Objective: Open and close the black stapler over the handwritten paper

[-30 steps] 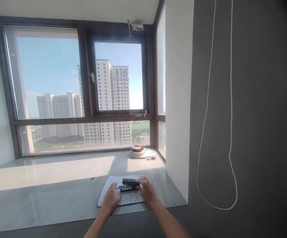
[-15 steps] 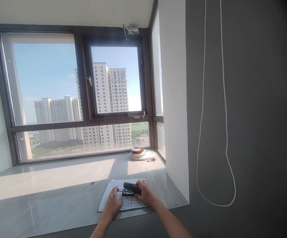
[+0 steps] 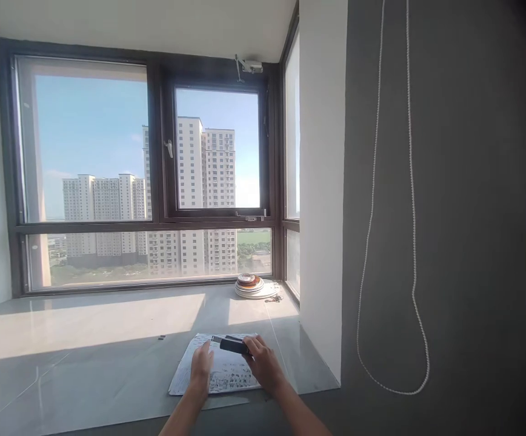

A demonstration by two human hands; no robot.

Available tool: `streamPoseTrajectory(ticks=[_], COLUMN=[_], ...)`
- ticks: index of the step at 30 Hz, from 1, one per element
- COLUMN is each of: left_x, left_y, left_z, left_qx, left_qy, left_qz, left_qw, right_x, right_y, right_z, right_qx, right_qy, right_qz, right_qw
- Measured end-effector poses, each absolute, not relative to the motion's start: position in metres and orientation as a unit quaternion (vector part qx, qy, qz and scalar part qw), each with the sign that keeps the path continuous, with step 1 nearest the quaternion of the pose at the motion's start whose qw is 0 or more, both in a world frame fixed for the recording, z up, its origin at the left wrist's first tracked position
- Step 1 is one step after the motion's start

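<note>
A black stapler (image 3: 233,345) is held over the sheets of paper (image 3: 231,369) on the sill, its narrow metal part sticking out to the left. My right hand (image 3: 263,363) is closed around its right end. Beside the protruding part is my left hand (image 3: 202,366), fingers curled together and fingertips close to the stapler's left tip. Whether they touch it or pinch something small is hidden. Rows of dark handwriting cover the paper, which lies flat beneath both hands.
Small dark pieces (image 3: 162,337) lie on the grey sill (image 3: 108,363) left of the paper. A stack of plates or discs (image 3: 249,286) stands by the window corner, with a small chain-like item (image 3: 273,298) beside it. A beaded blind cord (image 3: 412,242) hangs at right.
The stapler has turned and tilted in my right hand, showing its dark side. My left hand has drawn its fingers together and shifted slightly left. The view has moved a little.
</note>
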State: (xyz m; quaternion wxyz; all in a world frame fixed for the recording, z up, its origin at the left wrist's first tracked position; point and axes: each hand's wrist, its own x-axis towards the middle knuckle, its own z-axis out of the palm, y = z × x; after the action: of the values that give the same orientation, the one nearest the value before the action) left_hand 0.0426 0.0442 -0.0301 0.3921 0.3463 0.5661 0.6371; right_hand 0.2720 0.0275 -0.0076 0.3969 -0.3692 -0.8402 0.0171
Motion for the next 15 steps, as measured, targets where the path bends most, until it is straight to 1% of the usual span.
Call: streamPoseTrajectory(ticks=[2, 3, 6, 9, 15], left_x=[0.049, 0.051, 0.053, 0.056, 0.063], left_y=[0.044, 0.043, 0.039, 0.031, 0.023], left_z=[-0.032, -0.032, -0.031, -0.026, -0.02], left_qx=[0.278, 0.251, 0.207, 0.234, 0.445], left_qy=[0.505, 0.487, 0.449, 0.453, 0.436], left_qz=[0.66, 0.665, 0.674, 0.665, 0.634], left_qw=[0.481, 0.508, 0.549, 0.545, 0.46], right_x=[0.272, 0.271, 0.271, 0.271, 0.272], right_y=[0.029, 0.03, 0.033, 0.034, 0.032], right_z=[-0.009, -0.011, -0.015, -0.017, -0.017], right_qx=[-0.345, -0.333, -0.298, -0.276, -0.278], right_qy=[-0.848, -0.852, -0.859, -0.863, -0.872], right_qz=[-0.036, -0.062, -0.132, -0.179, -0.19], right_qw=[0.401, 0.399, 0.395, 0.384, 0.354])
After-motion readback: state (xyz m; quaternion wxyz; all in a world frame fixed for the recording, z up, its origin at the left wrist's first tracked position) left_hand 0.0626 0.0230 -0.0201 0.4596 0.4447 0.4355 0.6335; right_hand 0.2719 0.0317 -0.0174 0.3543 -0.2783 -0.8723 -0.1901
